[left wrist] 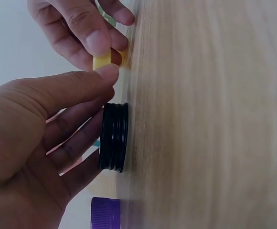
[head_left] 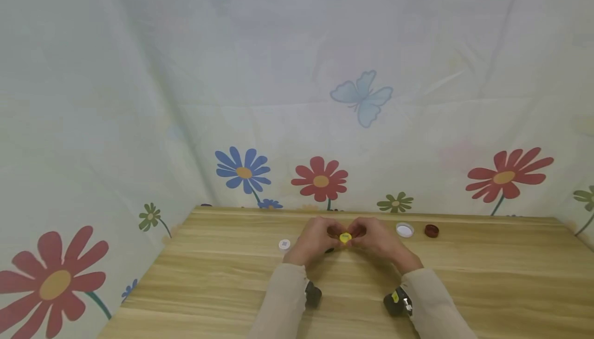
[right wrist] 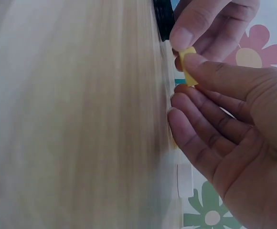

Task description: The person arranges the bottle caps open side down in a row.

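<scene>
Between the two hands, a small yellow bottle cap [head_left: 345, 237] is held a little above the wooden table. My left hand [head_left: 317, 239] pinches its left side with thumb and fingertips. From the other side, my right hand [head_left: 377, 237] grips the same cap, the thumb pressed on its edge in the right wrist view. A black threaded lid [left wrist: 113, 137] stands on the table beside the left hand's lower fingers, mostly hidden behind that hand in the head view. Further along is a purple ribbed bottle cap [left wrist: 105, 213].
On the wooden table [head_left: 223, 287], a small white cap [head_left: 284, 245] lies left of the hands. To their right are a shallow white lid [head_left: 405, 230] and a dark red cap [head_left: 431, 231]. A flower-printed cloth [head_left: 278, 70] hangs behind the table's back edge.
</scene>
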A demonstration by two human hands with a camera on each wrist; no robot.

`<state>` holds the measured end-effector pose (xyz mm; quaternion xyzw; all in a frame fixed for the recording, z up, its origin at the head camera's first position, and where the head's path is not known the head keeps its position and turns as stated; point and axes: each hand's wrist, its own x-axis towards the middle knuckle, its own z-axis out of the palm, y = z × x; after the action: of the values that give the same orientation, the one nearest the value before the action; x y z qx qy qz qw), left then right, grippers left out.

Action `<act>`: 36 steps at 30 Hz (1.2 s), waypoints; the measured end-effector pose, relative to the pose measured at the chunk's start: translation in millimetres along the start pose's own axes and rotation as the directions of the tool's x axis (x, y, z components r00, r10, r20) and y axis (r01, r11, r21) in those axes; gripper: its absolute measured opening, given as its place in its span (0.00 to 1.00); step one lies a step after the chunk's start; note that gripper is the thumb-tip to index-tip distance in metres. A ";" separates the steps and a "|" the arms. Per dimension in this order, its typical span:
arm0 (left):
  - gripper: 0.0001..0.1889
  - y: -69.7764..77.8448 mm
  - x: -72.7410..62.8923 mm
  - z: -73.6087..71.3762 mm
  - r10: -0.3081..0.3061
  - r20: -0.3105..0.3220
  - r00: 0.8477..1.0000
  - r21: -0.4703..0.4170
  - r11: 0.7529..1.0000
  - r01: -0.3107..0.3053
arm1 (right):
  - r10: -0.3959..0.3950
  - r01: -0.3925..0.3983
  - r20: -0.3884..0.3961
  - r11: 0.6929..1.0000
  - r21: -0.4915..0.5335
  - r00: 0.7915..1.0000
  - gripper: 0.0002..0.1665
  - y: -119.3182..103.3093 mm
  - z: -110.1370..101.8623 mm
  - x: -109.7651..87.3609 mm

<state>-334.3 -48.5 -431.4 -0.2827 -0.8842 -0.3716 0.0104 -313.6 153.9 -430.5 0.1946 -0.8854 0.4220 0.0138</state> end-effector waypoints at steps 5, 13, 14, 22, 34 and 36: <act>0.11 -0.8 0.2 1.4 -0.037 0.021 0.999 0.027 0.999 0.036 | -0.046 0.046 0.009 0.999 0.010 0.999 0.11 2.6 2.6 0.2; 0.10 -0.4 -1.1 2.3 -0.038 0.028 0.999 0.042 0.998 0.037 | -0.067 0.067 0.006 0.998 -0.001 0.998 0.12 7.0 5.1 -0.1; 0.10 0.0 -1.4 2.0 -0.035 0.028 0.999 0.044 0.998 0.033 | -0.065 0.065 0.006 0.998 -0.001 0.998 0.12 7.2 5.3 0.0; 0.10 2.8 -2.4 0.4 -0.033 0.035 0.999 0.054 0.998 0.031 | -0.023 0.023 0.011 1.000 -0.021 1.000 0.11 3.3 5.7 -0.3; 0.11 3.2 -2.3 -0.8 -0.029 0.058 0.998 0.062 0.998 0.025 | 0.020 -0.019 0.025 1.000 -0.018 0.999 0.12 1.0 3.9 -2.9; 0.12 2.1 -2.6 -1.0 -0.032 0.064 0.997 0.045 0.999 0.030 | 0.037 -0.037 0.022 0.999 -0.003 0.999 0.12 0.2 3.2 -4.4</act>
<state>-331.3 -49.2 -429.9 -0.2805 -0.8963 -0.3429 -0.0176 -309.2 153.0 -433.5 0.1827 -0.8894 0.4191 -0.0034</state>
